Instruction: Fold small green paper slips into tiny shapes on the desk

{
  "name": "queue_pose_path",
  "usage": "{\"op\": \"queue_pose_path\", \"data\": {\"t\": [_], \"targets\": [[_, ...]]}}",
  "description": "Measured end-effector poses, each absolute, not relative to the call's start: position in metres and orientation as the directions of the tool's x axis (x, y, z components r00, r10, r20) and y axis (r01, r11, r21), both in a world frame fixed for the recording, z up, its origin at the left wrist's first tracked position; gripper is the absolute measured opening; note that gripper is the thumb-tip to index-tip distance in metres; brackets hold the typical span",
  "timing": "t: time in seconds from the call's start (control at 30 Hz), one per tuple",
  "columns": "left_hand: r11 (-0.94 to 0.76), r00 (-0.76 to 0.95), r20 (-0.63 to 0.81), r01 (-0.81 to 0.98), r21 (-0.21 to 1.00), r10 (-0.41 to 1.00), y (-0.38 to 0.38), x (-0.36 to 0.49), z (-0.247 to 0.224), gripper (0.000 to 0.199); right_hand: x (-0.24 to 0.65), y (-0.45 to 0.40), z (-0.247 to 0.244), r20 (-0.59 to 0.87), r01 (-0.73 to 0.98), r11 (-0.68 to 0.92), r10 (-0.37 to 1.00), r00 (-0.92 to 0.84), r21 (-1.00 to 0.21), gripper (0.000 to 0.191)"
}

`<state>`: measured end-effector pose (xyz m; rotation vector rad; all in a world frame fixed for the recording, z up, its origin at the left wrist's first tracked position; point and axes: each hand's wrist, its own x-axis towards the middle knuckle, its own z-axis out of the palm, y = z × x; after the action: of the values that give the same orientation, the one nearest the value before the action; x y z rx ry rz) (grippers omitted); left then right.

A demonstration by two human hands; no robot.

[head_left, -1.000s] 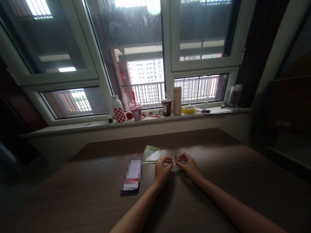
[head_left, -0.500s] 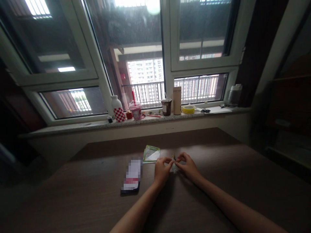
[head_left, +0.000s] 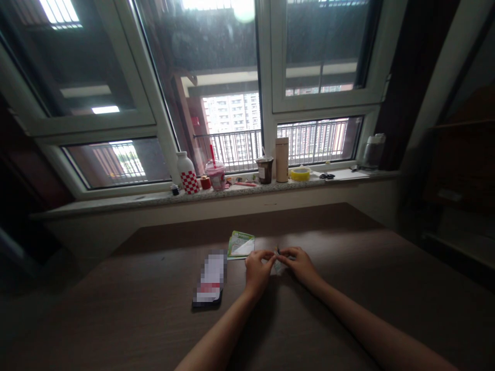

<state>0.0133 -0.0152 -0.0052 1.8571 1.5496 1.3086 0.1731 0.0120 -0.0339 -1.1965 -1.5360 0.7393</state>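
Both hands meet above the middle of the brown table [head_left: 162, 288], fingertips nearly touching. Between them is a small, thin, clear-looking piece [head_left: 277, 265], too small and blurred to name. My left hand [head_left: 258, 270] pinches it from the left with thumb and forefinger. From the right, my right hand [head_left: 299, 264] is closed at the same spot, its fingers curled and pressed together. A small dark tip shows by the right fingertips. Just behind my left hand lies a green-and-white packet [head_left: 242, 245], with a whitish sheet on it.
A phone [head_left: 211, 278], its screen blurred out, lies left of my left hand. Along the windowsill [head_left: 154, 200] stand a checkered bottle [head_left: 189, 178], a pink drink cup [head_left: 215, 175], a dark drink cup [head_left: 265, 170], a tan flask [head_left: 282, 159], yellow tape [head_left: 300, 174] and black scissors [head_left: 327, 176].
The raised fingers of my right hand have lowered and flattened slightly toward the left fingertips. My left hand, the packet and the phone stay in place.
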Motion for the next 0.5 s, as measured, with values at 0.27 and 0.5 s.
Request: {"op": "queue_pose_path", "data": {"t": [0.27, 0.5], "targets": [[-0.276, -0.037, 0.364, 0.582, 0.765, 0.931, -0.0161, 0.0149, -0.0023, 0.010, 0.1746, 0.0150, -0.0338, 0.333, 0.321, 0.315, 0.943, 0.000, -0.893, 0.030], [-0.245, -0.031, 0.332, 0.611, 0.753, 0.943, -0.0160, 0.0151, -0.0001, 0.010, 0.1742, 0.0183, -0.0370, 0.319, 0.303, 0.319, 0.946, -0.053, -0.898, 0.028]]}}
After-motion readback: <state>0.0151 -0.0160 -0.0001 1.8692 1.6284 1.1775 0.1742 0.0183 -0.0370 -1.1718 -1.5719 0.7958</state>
